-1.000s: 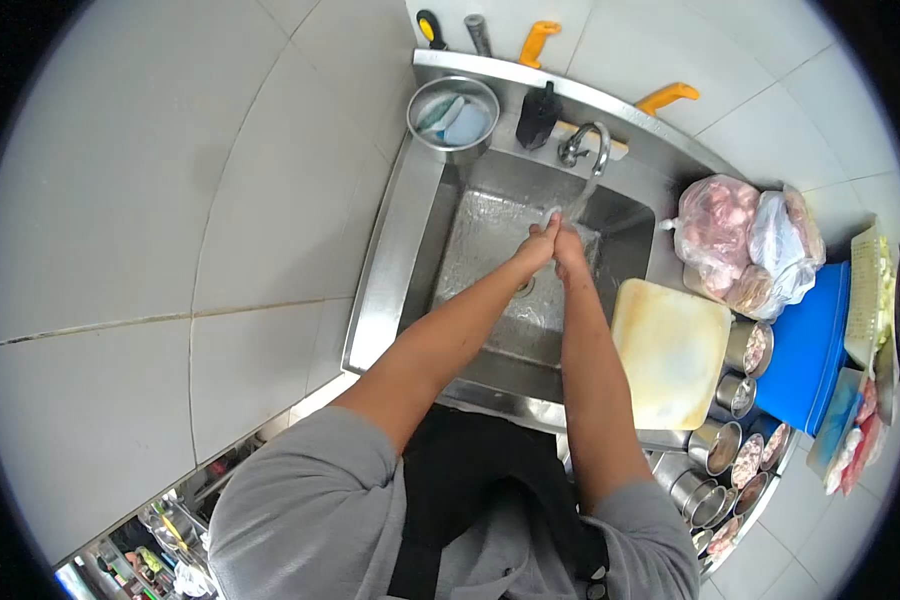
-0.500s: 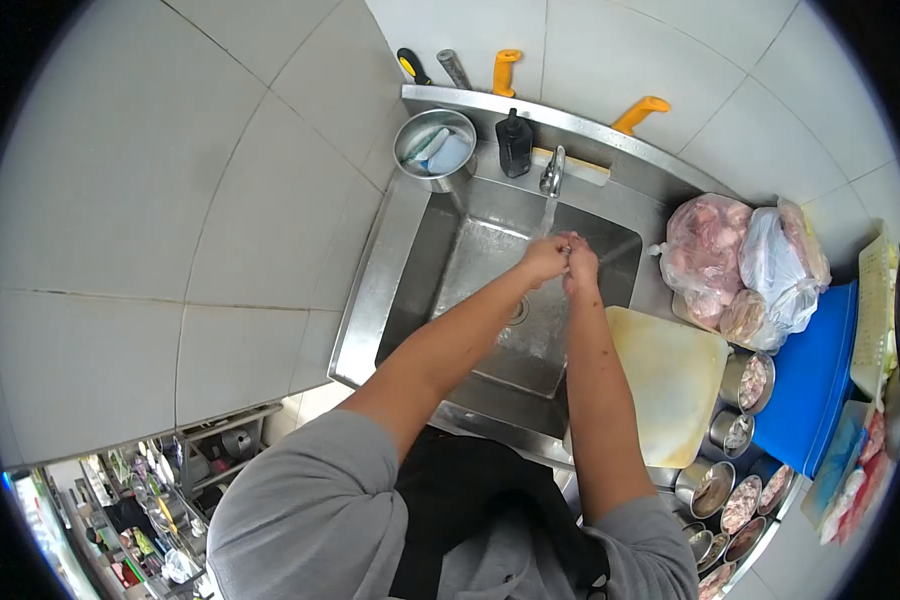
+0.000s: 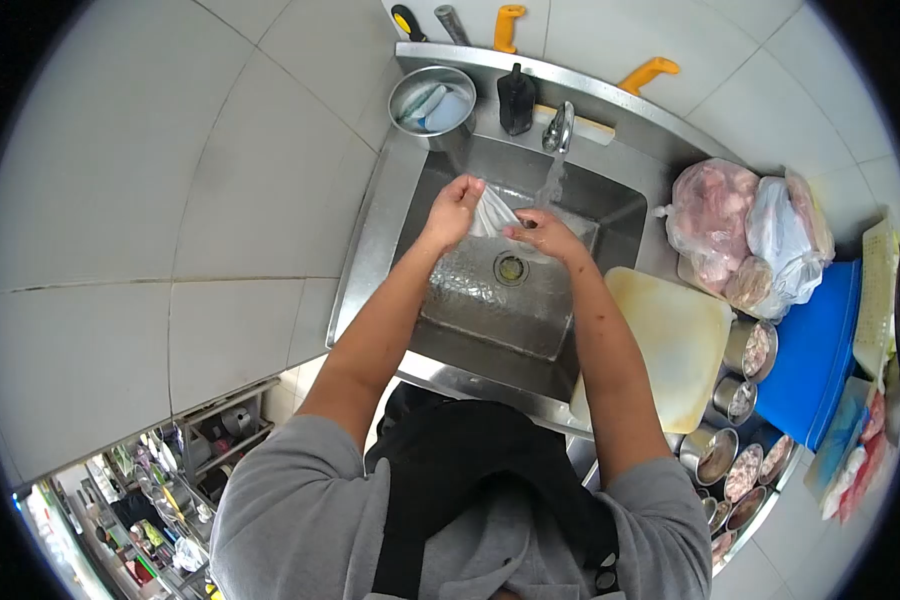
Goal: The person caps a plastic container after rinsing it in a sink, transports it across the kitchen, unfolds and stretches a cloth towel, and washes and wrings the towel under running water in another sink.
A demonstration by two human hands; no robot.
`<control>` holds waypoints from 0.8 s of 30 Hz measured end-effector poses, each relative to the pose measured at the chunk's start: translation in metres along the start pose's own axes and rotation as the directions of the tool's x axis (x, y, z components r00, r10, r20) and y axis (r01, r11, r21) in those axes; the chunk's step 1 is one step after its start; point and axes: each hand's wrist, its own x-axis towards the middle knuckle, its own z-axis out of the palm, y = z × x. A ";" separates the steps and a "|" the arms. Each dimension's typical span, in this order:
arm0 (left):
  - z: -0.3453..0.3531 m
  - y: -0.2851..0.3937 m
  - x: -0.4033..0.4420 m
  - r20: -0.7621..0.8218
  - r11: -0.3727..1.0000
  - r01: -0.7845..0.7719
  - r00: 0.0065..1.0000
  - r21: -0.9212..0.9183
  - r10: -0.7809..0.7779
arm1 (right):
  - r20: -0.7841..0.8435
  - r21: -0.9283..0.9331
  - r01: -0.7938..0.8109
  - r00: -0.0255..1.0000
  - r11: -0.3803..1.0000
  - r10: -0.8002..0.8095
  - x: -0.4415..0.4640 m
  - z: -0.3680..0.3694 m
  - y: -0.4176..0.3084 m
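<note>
Together, the left hand [image 3: 454,212] and right hand [image 3: 548,236] are holding a white cloth [image 3: 491,214] over a metal sink [image 3: 500,325] beside a tiled wall [image 3: 260,210].

Left arm [image 3: 375,325] and right arm [image 3: 615,365] are stretched forward from the body, both angled inward, forearms bare. Left hand [image 3: 454,212] is held slightly farther out, its fingers curled and pressed against the thumb; right hand [image 3: 550,237] is turned leftward toward it, thumb set nearer the body, fingertips bent in a pinch. The two hands are held apart, near each other.
</note>
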 end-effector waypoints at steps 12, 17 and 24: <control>-0.076 0.105 -0.004 0.233 0.928 -0.244 0.956 0.281 0.180 | -0.079 0.054 0.412 0.910 0.910 -0.407 0.016 0.027 -0.082; -0.079 0.108 0.020 0.100 0.938 -0.303 0.952 0.170 0.289 | -0.072 0.228 0.326 0.945 0.918 -0.318 0.038 0.022 -0.122; -0.139 0.161 0.038 0.600 0.747 -0.308 0.786 0.590 -0.150 | -0.151 -0.113 0.419 0.889 0.901 -0.433 0.057 -0.012 -0.184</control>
